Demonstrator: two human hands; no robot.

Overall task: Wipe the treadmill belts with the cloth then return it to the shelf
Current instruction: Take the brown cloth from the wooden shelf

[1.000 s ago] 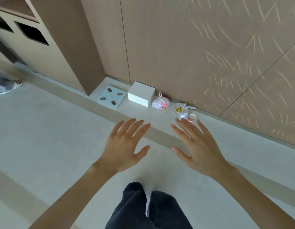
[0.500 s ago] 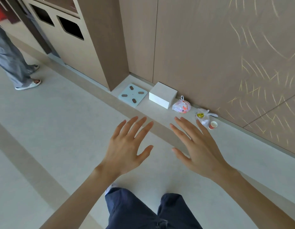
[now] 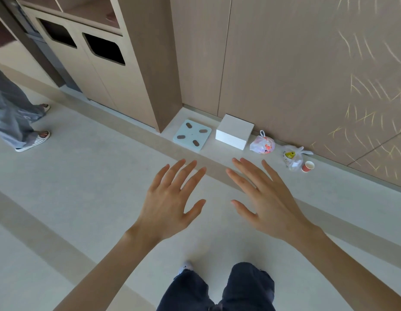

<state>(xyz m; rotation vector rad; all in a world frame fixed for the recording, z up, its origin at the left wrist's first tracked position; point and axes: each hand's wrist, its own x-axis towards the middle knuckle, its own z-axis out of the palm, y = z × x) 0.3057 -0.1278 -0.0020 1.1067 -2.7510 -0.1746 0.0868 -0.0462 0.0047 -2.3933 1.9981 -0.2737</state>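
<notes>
— How are the hands held?
— The left hand [image 3: 168, 205] and right hand [image 3: 269, 205] are spread, fingers straight, nothing gripped, above the floor [image 3: 82, 187].
— What is seen beyond?
— Along the floor's far edge a scale [image 3: 192, 135], white box [image 3: 234, 132], pink bag [image 3: 262, 144], clear bag [image 3: 292, 157] and paper cup [image 3: 308, 166] are lined up.
— The cloth?
— It cannot be made out; the shelf [image 3: 82, 10] is seen far left.

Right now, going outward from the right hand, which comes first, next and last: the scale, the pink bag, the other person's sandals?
1. Pink bag, on the floor just ahead of the right hand.
2. Scale, ahead and to the left.
3. Sandals, far left.
</notes>
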